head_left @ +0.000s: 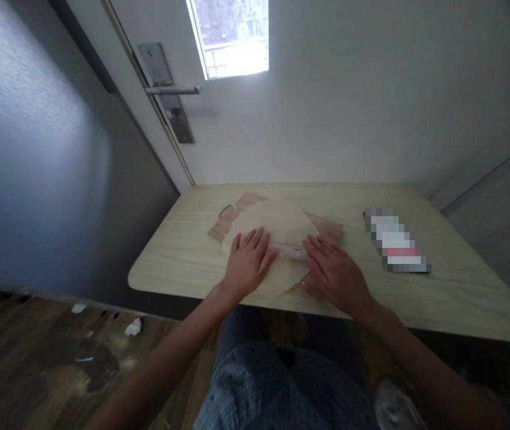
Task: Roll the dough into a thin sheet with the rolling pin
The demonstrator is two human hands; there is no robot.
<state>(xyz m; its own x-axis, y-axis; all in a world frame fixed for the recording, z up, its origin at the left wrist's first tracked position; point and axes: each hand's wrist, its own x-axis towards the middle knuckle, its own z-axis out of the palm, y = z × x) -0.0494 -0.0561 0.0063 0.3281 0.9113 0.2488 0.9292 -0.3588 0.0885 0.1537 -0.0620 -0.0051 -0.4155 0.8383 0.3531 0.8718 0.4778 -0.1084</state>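
Note:
A thin, pale sheet of dough [279, 215], roughly round with an uneven edge, lies over a wooden board [330, 228]. Across the sheet runs a pale, slightly see-through rolling pin [288, 251], its middle showing between my hands. My left hand [249, 258] lies over the pin's left part, fingers stretched forward and resting on the dough. Over the right end is my right hand [336, 272], its fingers also extended and pointing forward-left. Both palms hide the ends of the pin. A metal ring [227, 209] shows at the board's back left corner.
The board rests on a light wood-grain table [169, 263] with rounded corners. A phone-like flat object [396, 242], blurred out, lies to the right. Behind stands a white door [349, 107] with a metal handle [172, 91]. White scraps [134, 326] litter the floor at left.

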